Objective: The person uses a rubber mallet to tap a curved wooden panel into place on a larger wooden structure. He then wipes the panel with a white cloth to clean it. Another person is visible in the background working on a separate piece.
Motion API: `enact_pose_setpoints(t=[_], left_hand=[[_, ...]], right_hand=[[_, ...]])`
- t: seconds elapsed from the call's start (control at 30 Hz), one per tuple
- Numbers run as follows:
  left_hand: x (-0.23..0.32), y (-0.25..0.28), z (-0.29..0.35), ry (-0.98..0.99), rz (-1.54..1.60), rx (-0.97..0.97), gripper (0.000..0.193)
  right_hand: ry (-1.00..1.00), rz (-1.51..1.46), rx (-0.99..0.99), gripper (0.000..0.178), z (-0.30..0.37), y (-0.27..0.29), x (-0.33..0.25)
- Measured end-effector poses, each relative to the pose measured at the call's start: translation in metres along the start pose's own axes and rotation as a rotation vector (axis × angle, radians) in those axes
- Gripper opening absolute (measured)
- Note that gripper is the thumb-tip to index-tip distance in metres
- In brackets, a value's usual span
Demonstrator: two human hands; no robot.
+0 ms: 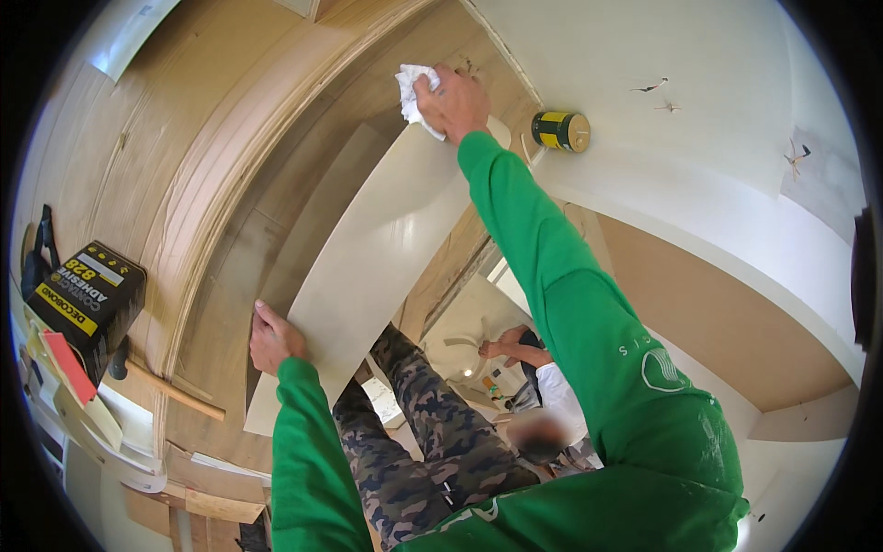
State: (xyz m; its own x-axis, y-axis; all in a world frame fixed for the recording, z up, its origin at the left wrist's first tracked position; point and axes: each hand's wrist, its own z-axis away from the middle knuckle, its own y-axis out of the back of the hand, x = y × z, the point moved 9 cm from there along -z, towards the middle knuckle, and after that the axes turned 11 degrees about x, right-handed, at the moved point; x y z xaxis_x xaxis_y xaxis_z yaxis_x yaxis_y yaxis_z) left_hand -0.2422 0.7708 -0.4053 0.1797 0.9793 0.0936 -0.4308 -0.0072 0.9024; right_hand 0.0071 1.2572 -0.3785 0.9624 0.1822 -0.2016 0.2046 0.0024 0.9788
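Note:
A long cream-white board [368,248] with a smooth face stretches diagonally in front of me, over a wood-toned surface. My right hand [457,103] is closed on a crumpled white cloth [416,90] at the board's far end. That arm reaches well out in a green sleeve. At the near left end, my left hand [276,342] grips the board's edge. Its fingertips are bent at the edge, partly out of sight. Past the right hand, a small dark-and-yellow tin [559,132] is close to the white wall.
A large black-and-yellow adhesive tin [90,296] stands at the left, beside a wooden-handled tool [175,388] and stacked strips. Loose wires [798,158] stick out of the white wall [699,110]. Below, another person [558,405] in a white top is near a fan [464,342].

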Motion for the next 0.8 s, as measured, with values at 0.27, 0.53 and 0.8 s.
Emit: enact_pose_setpoints(t=[0.27,0.53,0.8], left_hand=[[0.004,0.005,0.004,0.01,0.049,0.03,0.074],[0.01,0.009,0.004,0.001,0.004,0.023,0.074],[-0.001,0.001,0.0,0.013,-0.005,0.042,0.073]], right_hand=[[0.022,0.034,0.277,0.048,0.022,0.023,-0.018],[0.451,-0.136,0.099,0.075,0.344,0.022,-0.146],[0.421,-0.109,0.006,0.084,0.213,0.021,-0.088]])
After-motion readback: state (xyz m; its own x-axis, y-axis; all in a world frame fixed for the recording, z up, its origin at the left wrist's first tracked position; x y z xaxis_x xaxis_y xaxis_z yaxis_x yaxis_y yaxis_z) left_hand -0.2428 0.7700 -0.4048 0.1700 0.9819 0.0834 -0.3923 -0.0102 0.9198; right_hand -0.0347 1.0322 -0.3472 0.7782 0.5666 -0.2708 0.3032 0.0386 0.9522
